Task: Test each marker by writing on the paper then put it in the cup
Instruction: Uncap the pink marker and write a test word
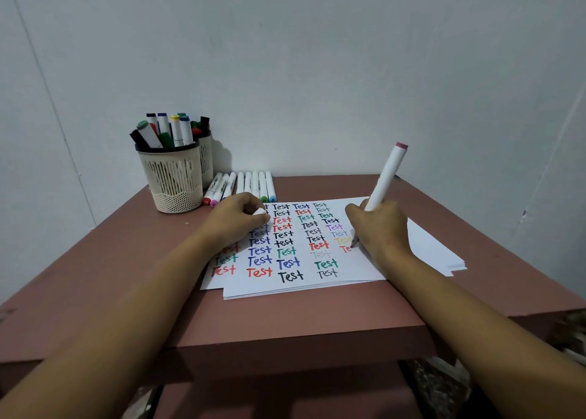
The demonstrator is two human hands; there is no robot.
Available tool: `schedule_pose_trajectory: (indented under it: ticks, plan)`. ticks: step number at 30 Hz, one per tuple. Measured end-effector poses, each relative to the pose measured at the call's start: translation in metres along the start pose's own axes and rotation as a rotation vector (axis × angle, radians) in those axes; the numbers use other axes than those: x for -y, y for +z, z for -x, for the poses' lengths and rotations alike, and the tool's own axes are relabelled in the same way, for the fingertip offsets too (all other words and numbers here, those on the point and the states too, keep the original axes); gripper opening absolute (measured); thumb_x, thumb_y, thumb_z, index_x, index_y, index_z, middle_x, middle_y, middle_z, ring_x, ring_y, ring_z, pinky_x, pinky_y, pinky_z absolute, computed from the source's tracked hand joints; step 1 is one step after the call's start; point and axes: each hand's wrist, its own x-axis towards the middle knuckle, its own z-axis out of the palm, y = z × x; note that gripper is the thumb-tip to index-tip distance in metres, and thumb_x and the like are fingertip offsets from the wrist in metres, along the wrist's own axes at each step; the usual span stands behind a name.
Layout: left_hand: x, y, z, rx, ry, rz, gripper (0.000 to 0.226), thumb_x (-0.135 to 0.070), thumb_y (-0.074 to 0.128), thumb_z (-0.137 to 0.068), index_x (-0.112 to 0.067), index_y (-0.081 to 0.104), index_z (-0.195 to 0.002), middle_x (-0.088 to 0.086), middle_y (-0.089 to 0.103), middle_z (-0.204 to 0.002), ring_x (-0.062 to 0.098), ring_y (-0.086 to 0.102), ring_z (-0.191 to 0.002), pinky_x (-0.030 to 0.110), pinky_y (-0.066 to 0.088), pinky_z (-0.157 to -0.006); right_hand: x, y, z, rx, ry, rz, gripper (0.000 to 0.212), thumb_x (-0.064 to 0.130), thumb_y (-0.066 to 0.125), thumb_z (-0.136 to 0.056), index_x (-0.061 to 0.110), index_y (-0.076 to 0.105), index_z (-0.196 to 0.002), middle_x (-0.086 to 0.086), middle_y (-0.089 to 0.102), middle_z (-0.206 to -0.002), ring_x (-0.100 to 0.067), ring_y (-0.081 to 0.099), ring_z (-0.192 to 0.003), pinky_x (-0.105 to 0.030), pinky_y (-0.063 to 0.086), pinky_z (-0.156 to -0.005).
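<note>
Forearms: two bare forearms reach in over the near edge of the reddish-brown counter (285, 311) toward the white sheet of paper (358, 268) filled with coloured "Test" words.
Right hand (377, 228): clenched in a writing grip low on the white-barrelled marker with a pink end (385, 177), heel resting on the paper's right part.
Left hand (236, 220): fingers curled round a small white cap (260, 211), resting on the paper's left part.
Marker: tilted, tip on the paper at an unfinished red word.
Handling: probably light, stiff and smooth, so best gripped near the tip to write and mid-barrel to carry.
Cup: the beige slotted plastic cup (174, 184) stands beyond the paper's far left corner, already holding markers.
Waiting: a row of white markers (250, 184) lies at the paper's far edge.
</note>
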Motion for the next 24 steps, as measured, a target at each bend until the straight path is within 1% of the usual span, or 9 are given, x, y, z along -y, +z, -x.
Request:
schedule_pose_trajectory:
  ticks: [4, 6, 8, 9, 11, 14, 18, 20, 24]
  plan:
    - [-0.0007, -0.0002, 0.0001, 0.007, 0.002, -0.002, 0.018, -0.027, 0.067, -0.085, -0.016, 0.062, -0.099, -0.007, 0.056, -0.082, 0.007, 0.051, -0.075, 0.018, 0.036, -0.058, -0.0002, 0.0013, -0.0004, -0.013, -0.021, 0.014, 0.026, 0.011, 0.056, -0.083, 0.013, 0.044, -0.06, -0.001, 0.048, -0.056, -0.021, 0.053, -0.048, -0.03, 0.049, -0.053]
    - [-0.0009, -0.0003, 0.0003, 0.002, 0.007, 0.004, 0.017, -0.025, 0.067, -0.085, -0.015, 0.062, -0.099, -0.01, 0.054, -0.079, 0.002, 0.049, -0.07, 0.014, 0.033, -0.054, -0.0003, 0.0013, -0.0007, -0.001, -0.011, 0.011, 0.025, 0.011, 0.056, -0.083, 0.012, 0.045, -0.06, -0.002, 0.049, -0.056, -0.02, 0.052, -0.046, -0.03, 0.05, -0.052]
    - [-0.001, 0.0001, 0.0005, 0.004, 0.01, 0.02, 0.017, -0.023, 0.066, -0.086, -0.013, 0.062, -0.098, -0.011, 0.053, -0.076, -0.001, 0.048, -0.067, 0.009, 0.031, -0.05, -0.0006, 0.0004, -0.0015, -0.009, 0.008, -0.009, 0.022, 0.012, 0.055, -0.082, 0.011, 0.046, -0.062, -0.003, 0.052, -0.058, -0.018, 0.054, -0.043, -0.029, 0.049, -0.051]
    - [-0.0011, 0.0002, 0.0006, 0.004, 0.012, 0.026, 0.017, -0.023, 0.066, -0.086, -0.013, 0.062, -0.098, -0.012, 0.053, -0.075, -0.001, 0.047, -0.065, 0.009, 0.032, -0.049, -0.0009, -0.0002, -0.0022, -0.028, 0.014, -0.019, 0.021, 0.013, 0.055, -0.082, 0.011, 0.047, -0.063, -0.003, 0.053, -0.058, -0.017, 0.054, -0.043, -0.029, 0.049, -0.051]
    - [-0.0013, -0.0001, 0.0011, 0.007, 0.012, 0.028, 0.017, -0.023, 0.066, -0.086, -0.013, 0.062, -0.099, -0.012, 0.052, -0.073, -0.001, 0.047, -0.064, 0.009, 0.03, -0.049, -0.0017, -0.0014, -0.003, -0.074, 0.015, -0.026, 0.018, 0.014, 0.054, -0.083, 0.01, 0.049, -0.066, -0.003, 0.054, -0.058, -0.017, 0.054, -0.042, -0.027, 0.048, -0.05]
    - [-0.0013, -0.0002, 0.001, 0.006, 0.007, 0.023, 0.018, -0.024, 0.067, -0.085, -0.013, 0.062, -0.099, -0.012, 0.052, -0.074, -0.001, 0.046, -0.064, 0.01, 0.03, -0.05, -0.0026, -0.0011, -0.0025, -0.063, 0.01, -0.003, 0.016, 0.014, 0.054, -0.083, 0.009, 0.051, -0.068, -0.005, 0.057, -0.061, -0.018, 0.057, -0.044, -0.024, 0.047, -0.049]
    - [-0.002, -0.0001, 0.0011, 0.003, 0.01, 0.019, 0.018, -0.023, 0.067, -0.085, -0.013, 0.062, -0.099, -0.012, 0.05, -0.071, 0.0, 0.045, -0.062, 0.01, 0.03, -0.048, -0.0037, 0.0005, -0.0038, -0.054, 0.005, 0.017, 0.022, 0.014, 0.054, -0.083, 0.012, 0.047, -0.062, -0.004, 0.055, -0.061, -0.022, 0.057, -0.049, -0.027, 0.048, -0.052]
    - [-0.0019, -0.0004, 0.0015, 0.004, 0.006, 0.013, 0.018, -0.024, 0.067, -0.085, -0.014, 0.062, -0.099, -0.011, 0.051, -0.072, 0.001, 0.046, -0.064, 0.013, 0.03, -0.051, -0.0037, 0.0011, -0.0045, -0.048, -0.002, 0.037, 0.024, 0.014, 0.054, -0.084, 0.014, 0.046, -0.061, -0.001, 0.052, -0.06, -0.022, 0.055, -0.052, -0.03, 0.049, -0.054]
    - [-0.0007, -0.0008, 0.0006, -0.001, 0.007, -0.012, 0.02, -0.025, 0.067, -0.085, -0.014, 0.062, -0.101, -0.008, 0.051, -0.075, 0.003, 0.046, -0.066, 0.018, 0.033, -0.055, -0.0044, 0.0011, -0.005, -0.046, -0.001, 0.042, 0.022, 0.014, 0.053, -0.084, 0.012, 0.047, -0.063, -0.001, 0.051, -0.06, -0.019, 0.052, -0.05, -0.029, 0.048, -0.052]
